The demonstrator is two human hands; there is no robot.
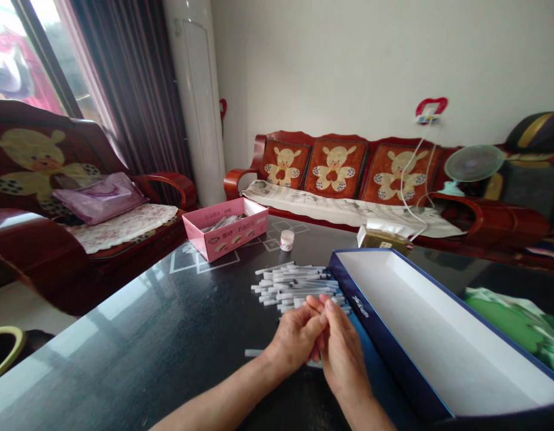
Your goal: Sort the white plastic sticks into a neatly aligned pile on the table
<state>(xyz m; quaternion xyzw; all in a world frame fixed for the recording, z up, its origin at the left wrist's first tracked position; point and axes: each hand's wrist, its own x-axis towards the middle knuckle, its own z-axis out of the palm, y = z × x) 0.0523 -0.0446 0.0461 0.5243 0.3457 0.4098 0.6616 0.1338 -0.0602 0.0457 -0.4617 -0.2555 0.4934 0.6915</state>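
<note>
My left hand (294, 336) and my right hand (344, 346) are closed together above the near part of the table, fingertips meeting. Whatever is pinched between them is hidden by the fingers. Just beyond lies a pile of slim whitish pens (292, 281), several showing dark tips. A single whitish pen-like tube (254, 353) lies on the tabletop partly behind my left wrist. Right of my hands stands a long blue box (393, 347) with a white inside.
The dark glossy table (146, 335) carries a pink box (227, 233) holding more pen-like pieces, a small white tub (286, 240), a tissue pack (384, 235) and a green-and-white package (510, 323). Beyond stand a wooden sofa (245, 179) and a fan (474, 163).
</note>
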